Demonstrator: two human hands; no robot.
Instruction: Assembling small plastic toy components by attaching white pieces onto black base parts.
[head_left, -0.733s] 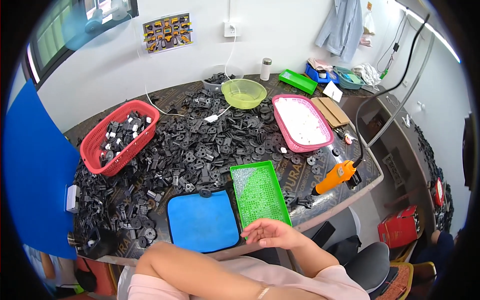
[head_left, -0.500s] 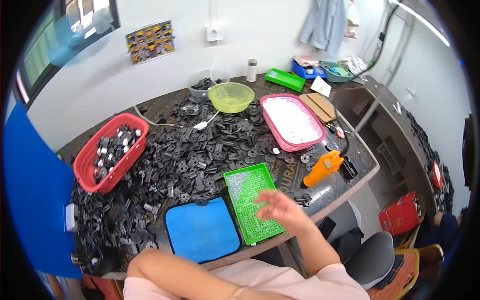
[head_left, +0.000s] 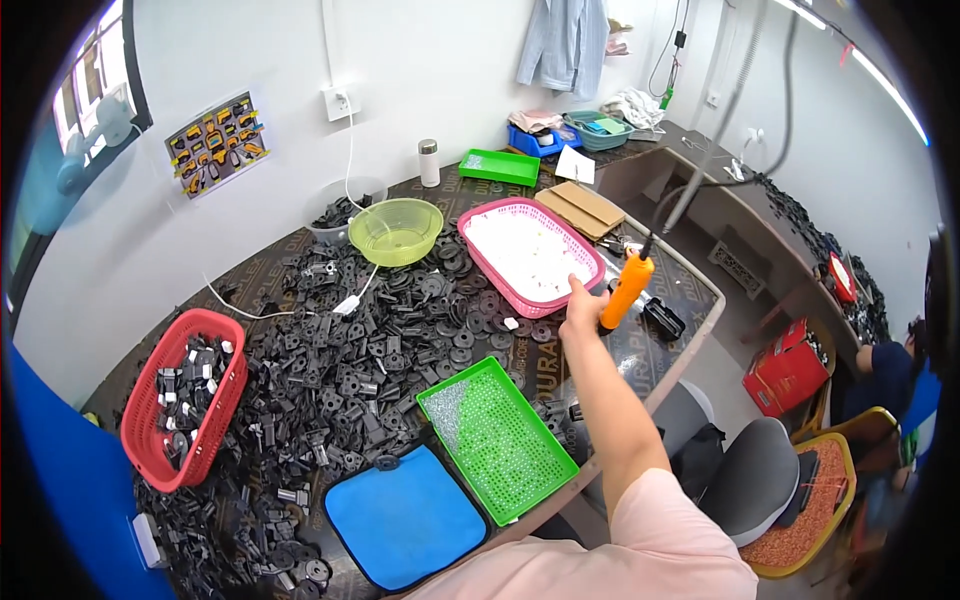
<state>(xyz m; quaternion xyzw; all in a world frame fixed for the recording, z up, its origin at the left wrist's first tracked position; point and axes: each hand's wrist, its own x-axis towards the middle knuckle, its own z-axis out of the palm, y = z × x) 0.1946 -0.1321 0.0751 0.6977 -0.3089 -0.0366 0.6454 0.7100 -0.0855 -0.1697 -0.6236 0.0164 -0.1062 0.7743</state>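
My right hand (head_left: 583, 309) is stretched out over the right side of the table, beside the near right rim of a pink basket (head_left: 532, 304) of small white pieces. Thumb and fingers are apart, and I see nothing held between them. Just to its right an orange electric screwdriver (head_left: 628, 290) stands upright, hanging from a dark cable. Fingertips lie close to its body; whether they touch cannot be made out. My left hand is out of view. Nearer to me lie a green perforated tray (head_left: 510, 440) and a blue mat (head_left: 408, 517) with a dark round part on its far edge.
Loose black plastic parts (head_left: 350, 370) cover much of the table. A red basket (head_left: 235, 385) with black and white parts stands at left. Farther back are a yellow-green bowl (head_left: 398, 235), a white bottle (head_left: 429, 163) and cardboard (head_left: 580, 208). A grey chair (head_left: 745, 490) stands at right.
My right hand has moved from above the green tray, away and right, to beside the orange screwdriver. My left forearm has left the view. The view has shifted to the right.
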